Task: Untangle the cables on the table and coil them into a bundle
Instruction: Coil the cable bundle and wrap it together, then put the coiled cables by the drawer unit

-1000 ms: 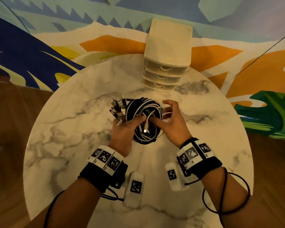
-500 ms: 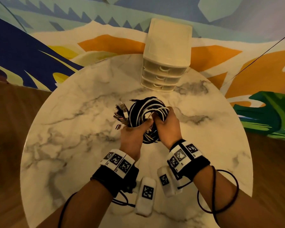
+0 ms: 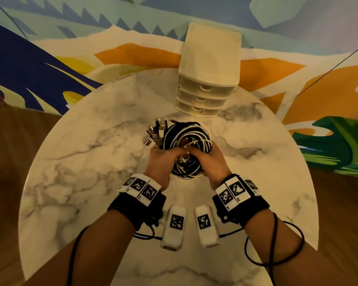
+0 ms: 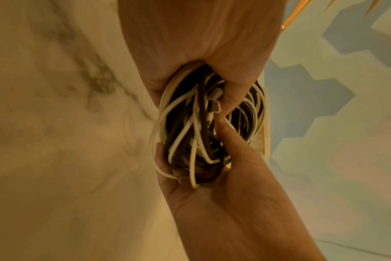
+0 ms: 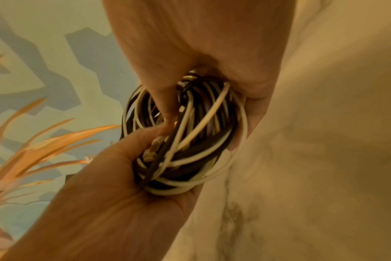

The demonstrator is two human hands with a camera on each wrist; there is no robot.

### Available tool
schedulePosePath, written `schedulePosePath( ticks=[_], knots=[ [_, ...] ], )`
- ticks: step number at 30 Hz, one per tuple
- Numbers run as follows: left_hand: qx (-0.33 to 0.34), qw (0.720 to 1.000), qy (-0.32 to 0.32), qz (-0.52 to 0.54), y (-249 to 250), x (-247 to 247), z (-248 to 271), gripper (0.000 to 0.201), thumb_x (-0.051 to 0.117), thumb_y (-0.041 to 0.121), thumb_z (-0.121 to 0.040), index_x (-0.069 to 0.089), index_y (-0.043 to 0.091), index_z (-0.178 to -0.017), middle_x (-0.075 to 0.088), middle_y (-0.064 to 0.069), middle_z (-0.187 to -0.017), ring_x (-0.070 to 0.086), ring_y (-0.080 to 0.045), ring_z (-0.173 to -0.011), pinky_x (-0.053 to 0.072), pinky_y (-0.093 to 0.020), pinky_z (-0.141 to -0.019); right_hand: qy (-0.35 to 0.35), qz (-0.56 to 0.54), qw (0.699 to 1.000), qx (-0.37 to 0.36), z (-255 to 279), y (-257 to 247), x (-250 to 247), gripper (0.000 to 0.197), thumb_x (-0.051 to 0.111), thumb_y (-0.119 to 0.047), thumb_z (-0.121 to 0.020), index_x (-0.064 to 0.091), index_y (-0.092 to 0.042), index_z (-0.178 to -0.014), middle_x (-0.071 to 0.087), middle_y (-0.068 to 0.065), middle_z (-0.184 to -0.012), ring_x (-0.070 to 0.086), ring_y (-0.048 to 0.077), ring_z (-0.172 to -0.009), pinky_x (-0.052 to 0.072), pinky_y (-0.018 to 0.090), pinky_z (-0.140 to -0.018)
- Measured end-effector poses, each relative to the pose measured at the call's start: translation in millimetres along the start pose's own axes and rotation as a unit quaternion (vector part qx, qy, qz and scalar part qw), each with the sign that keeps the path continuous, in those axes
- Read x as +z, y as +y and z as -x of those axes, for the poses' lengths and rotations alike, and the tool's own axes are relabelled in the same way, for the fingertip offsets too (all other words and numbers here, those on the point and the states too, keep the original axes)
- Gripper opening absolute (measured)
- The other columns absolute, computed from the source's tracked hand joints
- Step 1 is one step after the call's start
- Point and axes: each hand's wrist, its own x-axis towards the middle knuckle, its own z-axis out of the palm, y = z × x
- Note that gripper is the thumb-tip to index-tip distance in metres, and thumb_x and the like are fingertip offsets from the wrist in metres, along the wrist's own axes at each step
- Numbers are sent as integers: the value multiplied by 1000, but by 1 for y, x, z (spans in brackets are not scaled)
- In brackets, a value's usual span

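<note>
In the middle of the frame, above the round white marble bench point(image 3: 74, 166), I hold the coil of black and white cables point(image 3: 186, 141). My left hand point(image 3: 163, 162) has its grip closed around the coil's left side and my right hand point(image 3: 211, 162) around its right side, thumbs meeting inside the ring. The metal plugs point(image 3: 157, 131) stick out at the upper left of the coil. A cream plastic drawer box point(image 3: 209, 71) stands behind.

The cable bundle point(image 3: 186, 147) is sitting as a round coil of black and white cords, loops stacked tight and crossing over one another. It's being held just above the marble surface point(image 3: 91, 162), standing on edge. A cluster of metal plug ends point(image 3: 158, 131) is sticking out at its upper left.
</note>
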Motion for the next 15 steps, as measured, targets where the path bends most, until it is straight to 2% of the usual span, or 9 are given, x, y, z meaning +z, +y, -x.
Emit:
schedulePosePath(
  ticks=[2, 4, 6, 7, 9, 10, 12, 15],
  knots=[
    [-12, 999, 32, 19, 5, -5, -6, 29, 66, -7, -74, 70, 14, -94, 74, -6, -91, 71, -22, -86, 56, -39, -81, -17, -22, 999, 31, -4, -5, 4, 57, 77, -35, -73, 53, -18, -122, 69, 3, -108, 68, 17, -96, 55, 43, -89],
    [-20, 997, 69, 30, 11, -16, -14, 29, 67, -5, -74, 69, 13, -97, 74, -8, -91, 70, -25, -86, 56, -43, -82, -34, -23, 998, 44, -10, -9, 5, 61, 67, -47, -82, 44, -25, -134, 64, 0, -115, 65, 15, -100, 52, 40, -91],
    [-15, 994, 97, 38, 21, -28, -21, 36, 70, -2, -72, 67, 9, -106, 73, -8, -93, 70, -28, -88, 55, -45, -81, -15, 49, 999, 0, -18, -14, 1, 60, 54, -57, -86, 40, -30, -138, 60, 0, -118, 61, 16, -102, 48, 39, -95],
    [-7, 993, 111, 41, 28, -35, -25, 39, 71, -1, -70, 67, 9, -108, 73, -7, -94, 70, -28, -89, 55, -46, -82, -2, 126, 991, -36, -27, -14, -1, 60, 53, -57, -87, 37, -31, -139, 60, 1, -118, 60, 17, -101, 47, 38, -95],
    [13, 990, 135, 36, 41, -46, -32, 42, 74, 2, -67, 67, 9, -108, 74, -4, -94, 70, -24, -86, 55, -44, -82, 5, 313, 946, -88, -46, -13, -6, 64, 53, -48, -90, 26, -30, -146, 56, 7, -118, 56, 22, -102, 44, 36, -93],
    [20, 989, 140, 35, 47, -49, -34, 43, 75, 3, -66, 68, 10, -108, 74, -4, -94, 70, -23, -85, 56, -42, -81, -2, 383, 919, -96, -55, -14, -7, 68, 52, -44, -91, 19, -30, -148, 54, 11, -121, 54, 28, -105, 43, 39, -94],
    [36, 989, 141, 38, 57, -52, -37, 42, 73, 1, -67, 68, 9, -108, 73, -5, -94, 70, -23, -85, 56, -38, -77, -21, 461, 883, -91, -74, -17, -6, 75, 51, -40, -90, 6, -34, -149, 49, 18, -126, 50, 38, -111, 43, 45, -95],
    [52, 990, 131, 28, 64, -51, -37, 37, 70, -4, -69, 68, 8, -104, 73, -5, -91, 70, -21, -81, 53, -30, -67, -33, 517, 851, -90, -95, -16, -2, 82, 51, -36, -87, -6, -39, -147, 47, 22, -127, 50, 42, -111, 44, 47, -92]
  ],
)
